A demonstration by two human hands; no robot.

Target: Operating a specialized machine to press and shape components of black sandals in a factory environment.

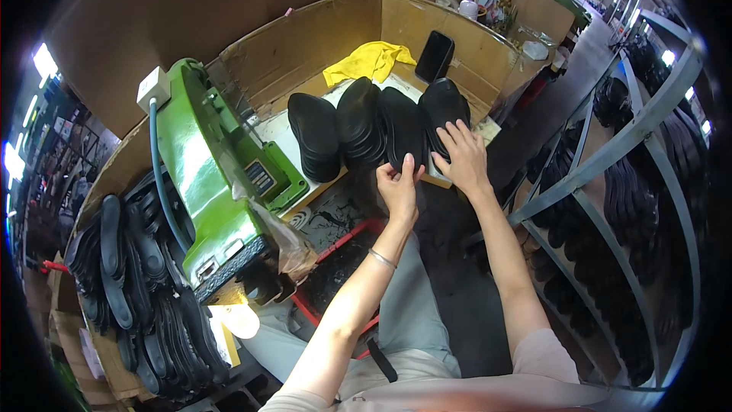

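Four-sided cardboard frames a white worktop where black shoe soles stand in several stacks side by side. My left hand (399, 189) is closed, thumb and fingers pinching the near end of a sole in the third stack from the left (402, 126). On the rightmost stack (441, 101) rests my right hand (463, 159), its fingers stretched over the near right side. Two more stacks, the leftmost (313, 133) and its neighbour (360, 118), stand untouched by either hand. Part of the right stack is hidden under my fingers.
A green machine (206, 160) with a blue cable stands left of the stacks. Loose soles (145, 275) fill a carton at far left. Behind lie a yellow cloth (370, 61) and a phone (435, 56). A metal rack (610, 175) holds soles at right; a red crate (335, 259) sits below.
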